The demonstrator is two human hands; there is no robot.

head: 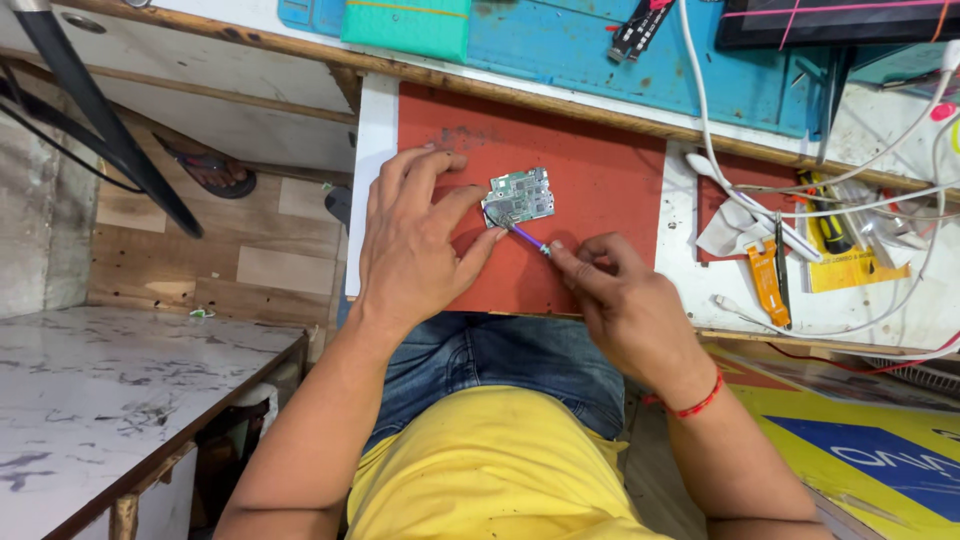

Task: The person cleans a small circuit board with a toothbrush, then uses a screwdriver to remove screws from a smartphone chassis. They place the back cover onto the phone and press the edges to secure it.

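Head camera is looking down on a person who is sitting at a workbench, in a yellow shirt and blue jeans. A small green circuit board (520, 196) is lying on a red work mat (590, 170), near the middle of the mat and a little toward its left edge.

The left hand (412, 240) is resting flat on the mat just left of the board. Its fingers are spread apart and the thumb is reaching to the lower left corner of the board; it is pressing the board, not gripping it.

The right hand (622, 300) is lying at the front edge of the mat. Its thumb and forefinger are pinched together on a thin tool with a purple shaft (527, 236), and the tip of the tool is touching the lower edge of the board. A red thread bracelet (692, 405) is sitting on the right wrist.

To the right of the mat, on the white part of the bench, an orange flex cable (766, 283), a yellow-handled screwdriver (826, 220) and several white cables (880, 190) are lying in a heap. Behind the mat a blue mat (640, 70) is covering the far edge of the bench, with a green case (405, 25) on it. On the floor at the left, a sandal (212, 170) is lying.
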